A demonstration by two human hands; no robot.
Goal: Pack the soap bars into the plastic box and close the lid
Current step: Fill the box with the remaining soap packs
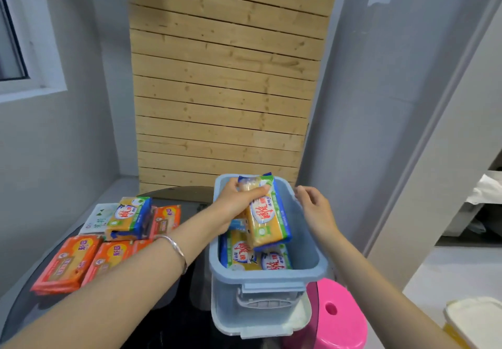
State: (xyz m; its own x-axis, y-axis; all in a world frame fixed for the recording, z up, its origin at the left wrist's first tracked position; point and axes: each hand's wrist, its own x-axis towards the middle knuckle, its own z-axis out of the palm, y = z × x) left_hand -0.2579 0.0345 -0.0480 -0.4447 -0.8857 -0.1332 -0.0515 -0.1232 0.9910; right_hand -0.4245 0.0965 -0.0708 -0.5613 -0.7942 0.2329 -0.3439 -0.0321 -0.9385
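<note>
Item: yellow soap pack (267, 221), being gripped at its far end by the left hand (239, 202), fingers curled round it, tilted above the plastic box (271, 276). Beneath it, packed bars (241, 253) are being overlapped. The right hand (315, 207), relaxed and empty, is being held at the box's 3 o'clock. At 9 o'clock, unpacked bars (81, 256) are being left. Risk: the pack being set crooked and the lid being blocked.
</note>
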